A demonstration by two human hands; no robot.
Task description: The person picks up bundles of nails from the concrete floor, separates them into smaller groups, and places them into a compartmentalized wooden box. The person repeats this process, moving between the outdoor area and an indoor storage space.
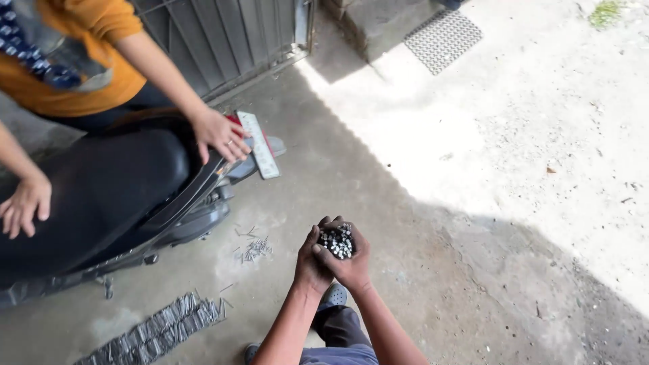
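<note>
I'm cupping both palms together, left hand [312, 260] and right hand [351, 260] half-curled around a bundle of nails [337, 241], heads upward, keeping them from spilling above the concrete floor [419, 284].

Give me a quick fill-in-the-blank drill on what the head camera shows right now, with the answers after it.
1. The left hand and right hand are cupped together around a bunch of ____.
2. The other person's hand rests on the rear of a black ____.
3. A long row of nails lies on the concrete ____.
4. A small loose pile of nails lies beside the scooter's ____ end.

Missing words: nails; scooter; floor; rear
</note>
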